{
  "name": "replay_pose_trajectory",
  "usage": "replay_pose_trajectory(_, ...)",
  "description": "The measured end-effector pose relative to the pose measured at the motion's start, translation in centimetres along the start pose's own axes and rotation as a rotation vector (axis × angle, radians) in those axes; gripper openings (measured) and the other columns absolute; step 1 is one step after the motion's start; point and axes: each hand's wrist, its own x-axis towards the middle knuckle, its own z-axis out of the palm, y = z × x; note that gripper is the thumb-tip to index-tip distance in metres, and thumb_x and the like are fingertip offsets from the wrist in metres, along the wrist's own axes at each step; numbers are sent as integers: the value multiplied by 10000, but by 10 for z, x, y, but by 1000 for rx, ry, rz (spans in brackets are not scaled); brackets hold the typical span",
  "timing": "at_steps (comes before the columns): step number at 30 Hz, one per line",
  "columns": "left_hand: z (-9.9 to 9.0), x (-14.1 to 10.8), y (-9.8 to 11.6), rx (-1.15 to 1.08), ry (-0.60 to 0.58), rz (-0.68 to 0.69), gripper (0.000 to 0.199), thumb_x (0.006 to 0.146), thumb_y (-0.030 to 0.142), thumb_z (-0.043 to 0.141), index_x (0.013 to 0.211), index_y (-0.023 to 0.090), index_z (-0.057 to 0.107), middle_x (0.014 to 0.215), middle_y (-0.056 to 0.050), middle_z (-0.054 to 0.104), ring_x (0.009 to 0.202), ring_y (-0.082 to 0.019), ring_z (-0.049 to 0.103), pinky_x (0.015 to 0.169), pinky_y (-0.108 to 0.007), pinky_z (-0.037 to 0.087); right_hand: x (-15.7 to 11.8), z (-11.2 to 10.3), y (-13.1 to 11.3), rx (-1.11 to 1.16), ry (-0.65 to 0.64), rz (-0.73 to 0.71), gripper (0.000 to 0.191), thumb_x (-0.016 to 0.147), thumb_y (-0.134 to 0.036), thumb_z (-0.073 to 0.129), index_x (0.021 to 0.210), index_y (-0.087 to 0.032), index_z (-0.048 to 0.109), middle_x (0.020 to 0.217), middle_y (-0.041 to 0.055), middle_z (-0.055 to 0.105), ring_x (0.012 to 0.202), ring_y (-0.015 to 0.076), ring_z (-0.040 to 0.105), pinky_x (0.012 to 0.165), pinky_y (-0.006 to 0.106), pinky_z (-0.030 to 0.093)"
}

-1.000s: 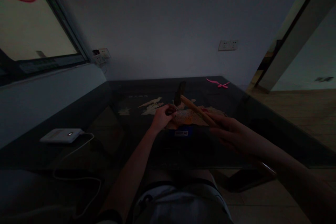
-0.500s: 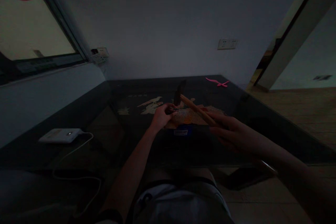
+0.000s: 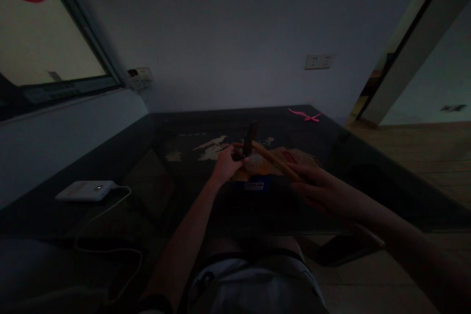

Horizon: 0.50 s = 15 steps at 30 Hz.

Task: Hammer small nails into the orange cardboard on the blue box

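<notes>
My right hand [image 3: 324, 186] is wrapped round the wooden handle of a hammer [image 3: 274, 159]. Its dark metal head is low, right by the fingertips of my left hand [image 3: 224, 164]. Thumb and fingers of that left hand are curled together; a small dark item seems to be between them, too dim to name. Beneath the hammer lies a speckled orange-brown sheet or packet [image 3: 259, 166] with a blue edge bearing a white label [image 3: 253, 186]. Whether the hammer head touches anything, I cannot tell.
The dark, glossy table [image 3: 154, 132] carries printed bird pictures [image 3: 212, 149]. A white power bank [image 3: 86, 191] with a white cable lies at the left. At the back right is a pink ribbon [image 3: 305, 116]. Behind rises a wall [image 3: 228, 49] with sockets [image 3: 318, 62].
The hammer head has come down and slightly toward me, closer to my left fingertips. My right hand has shifted a little left; my left hand stays almost in place.
</notes>
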Motion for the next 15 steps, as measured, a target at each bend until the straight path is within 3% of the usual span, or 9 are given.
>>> replay_pose_trajectory(8,0,1,-1,33,45,6,355,664,177,684,995,178,557,714,13,620,699,-140,628,673,-258,498,-2,-2,-6,-30,61,-46,600,809,-346,552,1375,-232,384,627,-47,495,407,54,377,321,141,297)
replay_pose_trajectory(15,-1,-2,4,34,-15,-8,359,690,175,658,1029,172,540,715,9,634,681,-135,626,641,-240,484,3,0,4,-29,2,8,632,810,-333,544,1398,-218,343,522,-85,394,358,54,349,306,136,273)
